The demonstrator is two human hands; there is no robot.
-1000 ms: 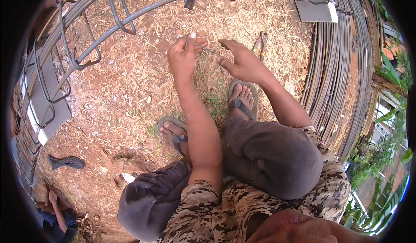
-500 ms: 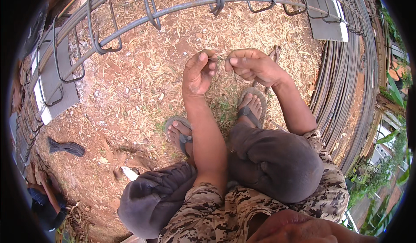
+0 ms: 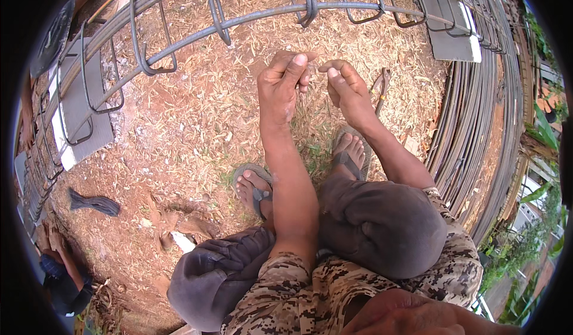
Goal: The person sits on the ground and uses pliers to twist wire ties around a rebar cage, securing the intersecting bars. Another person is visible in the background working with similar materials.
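Squatting, left hand (image 3: 280,87) and right hand (image 3: 346,87) pinch something tiny together; rebar cage (image 3: 256,15) at twelve o'clock, untouched.

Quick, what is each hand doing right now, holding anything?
Left hand: fingers curled and pinched together; whether it holds anything cannot be told.
Right hand: fingers bent toward the left hand, nothing visible in it.
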